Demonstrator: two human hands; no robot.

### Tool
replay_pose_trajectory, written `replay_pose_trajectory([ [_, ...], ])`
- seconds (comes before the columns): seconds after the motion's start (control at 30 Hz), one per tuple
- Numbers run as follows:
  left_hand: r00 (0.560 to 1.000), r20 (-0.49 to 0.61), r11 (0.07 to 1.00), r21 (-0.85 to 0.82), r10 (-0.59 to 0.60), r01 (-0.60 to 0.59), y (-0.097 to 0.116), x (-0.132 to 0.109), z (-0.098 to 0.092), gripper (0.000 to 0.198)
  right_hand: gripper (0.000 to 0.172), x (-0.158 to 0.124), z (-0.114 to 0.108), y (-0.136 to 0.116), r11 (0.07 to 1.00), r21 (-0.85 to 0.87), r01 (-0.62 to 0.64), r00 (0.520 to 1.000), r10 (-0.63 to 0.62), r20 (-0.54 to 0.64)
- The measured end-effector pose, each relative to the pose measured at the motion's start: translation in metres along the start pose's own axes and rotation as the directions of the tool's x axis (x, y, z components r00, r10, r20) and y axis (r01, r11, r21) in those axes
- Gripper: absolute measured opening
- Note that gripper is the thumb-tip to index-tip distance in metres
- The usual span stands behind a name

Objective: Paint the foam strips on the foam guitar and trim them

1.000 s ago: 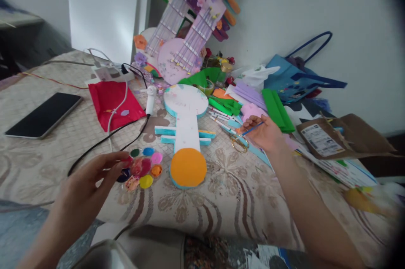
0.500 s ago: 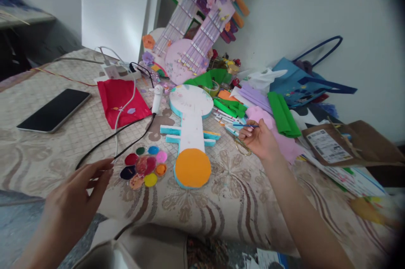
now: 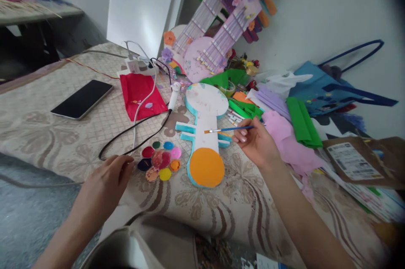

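My right hand (image 3: 255,142) pinches the blue handle of a paintbrush (image 3: 226,128). The brush points left, its orange-brown bristles over the white neck of a banjo-shaped cutout (image 3: 207,123). This cutout has turquoise edges, short side pegs and an orange-painted round end (image 3: 206,167). My left hand (image 3: 109,176) is at the table's front edge, fingers loosely bent, with nothing seen in it. Its fingertips are near a white cable and left of a flower-shaped paint palette (image 3: 161,159) with several colour wells.
A phone (image 3: 82,99), a red pouch (image 3: 142,96) and a glue gun (image 3: 174,96) with a black cord lie at left. Decorated instrument models (image 3: 218,41) lean behind. Coloured paper (image 3: 303,122), a blue bag (image 3: 316,87) and a brown package (image 3: 351,161) crowd the right.
The brush has moved left from beside the cutout to over its neck. My left hand has come nearer the palette, its fingers more bent. The whole view has shifted.
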State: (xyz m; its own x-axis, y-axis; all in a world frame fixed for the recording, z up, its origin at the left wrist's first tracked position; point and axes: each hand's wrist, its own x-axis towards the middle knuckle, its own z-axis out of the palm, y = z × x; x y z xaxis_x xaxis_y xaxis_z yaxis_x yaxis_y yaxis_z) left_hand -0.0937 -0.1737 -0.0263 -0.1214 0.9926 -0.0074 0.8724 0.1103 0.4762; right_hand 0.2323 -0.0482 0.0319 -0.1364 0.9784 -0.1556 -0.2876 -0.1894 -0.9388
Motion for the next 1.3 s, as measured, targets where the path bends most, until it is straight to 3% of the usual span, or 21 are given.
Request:
replay_pose_trajectory([
  [0.3,0.999,0.029,1.000,0.019,0.024,-0.024,0.005,0.001,0.008,0.027,0.038,0.005,0.012,0.009,1.000,-0.008,-0.003,0.997,0.004,0.079],
  [0.53,0.996,0.090,0.996,0.085,-0.026,0.018,0.011,0.009,0.006,0.029,0.037,0.005,0.014,0.011,0.999,0.027,-0.033,0.997,0.031,0.075],
  [0.77,0.998,0.067,0.996,0.093,-0.017,0.010,0.010,0.015,0.005,0.024,0.035,0.005,0.011,0.013,0.998,0.036,-0.046,0.997,0.044,0.055],
  [1.0,0.974,0.176,0.960,-0.214,-0.145,0.182,0.003,0.016,0.000,0.025,0.032,0.005,0.008,0.014,0.996,0.064,-0.055,0.998,0.053,0.043],
  [1.17,0.930,0.296,0.767,-0.537,-0.219,0.351,-0.005,0.018,0.011,0.029,0.034,0.004,0.004,0.014,0.992,0.102,-0.076,0.997,0.074,0.024],
  [1.3,0.923,0.308,0.615,-0.688,-0.232,0.385,-0.004,0.021,0.017,0.027,0.036,0.003,-0.001,0.014,0.990,0.110,-0.083,0.997,0.083,0.004],
])
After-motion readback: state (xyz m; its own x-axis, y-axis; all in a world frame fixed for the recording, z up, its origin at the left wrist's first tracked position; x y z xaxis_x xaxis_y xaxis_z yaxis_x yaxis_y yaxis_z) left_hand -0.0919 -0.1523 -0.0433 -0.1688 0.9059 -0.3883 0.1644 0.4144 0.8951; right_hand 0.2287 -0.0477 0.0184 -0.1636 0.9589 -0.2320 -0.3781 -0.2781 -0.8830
